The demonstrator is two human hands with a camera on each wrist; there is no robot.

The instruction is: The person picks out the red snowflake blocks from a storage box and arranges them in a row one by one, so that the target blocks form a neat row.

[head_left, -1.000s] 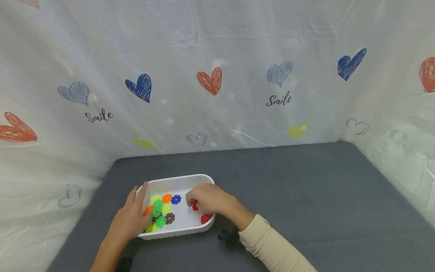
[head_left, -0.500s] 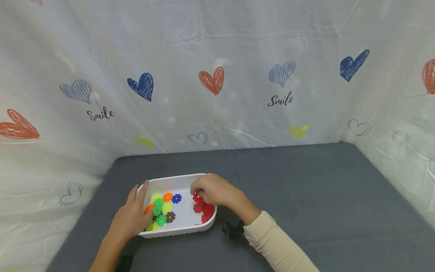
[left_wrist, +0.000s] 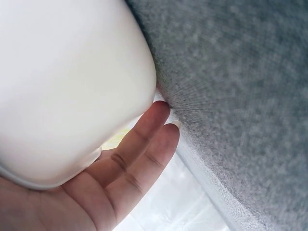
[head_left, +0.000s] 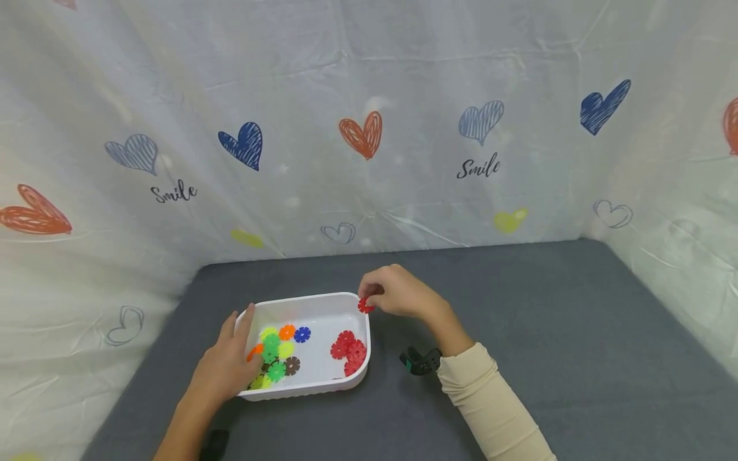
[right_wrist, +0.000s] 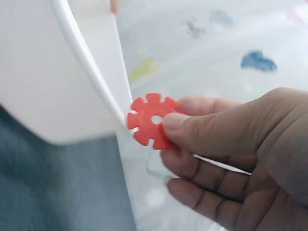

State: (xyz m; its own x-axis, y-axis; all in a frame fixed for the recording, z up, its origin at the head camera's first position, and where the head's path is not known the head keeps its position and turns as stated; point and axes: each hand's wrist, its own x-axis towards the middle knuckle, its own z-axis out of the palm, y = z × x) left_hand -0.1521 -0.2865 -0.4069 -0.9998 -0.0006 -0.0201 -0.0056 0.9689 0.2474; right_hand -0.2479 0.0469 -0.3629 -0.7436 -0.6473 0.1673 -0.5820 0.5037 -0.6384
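My right hand pinches a red notched disc, a flower-shaped building piece with a hole in its middle, between thumb and fingers. It is at the far right corner of a white tray, level with the rim. My left hand holds the tray's left end, thumb over the inside and fingers along the outer wall; the left wrist view shows those fingers against the wall. Several red discs lie at the tray's right end. Green discs, yellow, orange and brown ones and a blue disc lie on the left, partly hidden by my thumb.
A dark grey cloth covers the table under the tray. White curtains printed with hearts stand behind and at both sides. A small black device sits by my right wrist, and another dark one is below my left wrist.
My right hand has risen from the tray's right end and moved right and away to its far corner, carrying one red disc. More red discs now show. My left hand stays on the tray.
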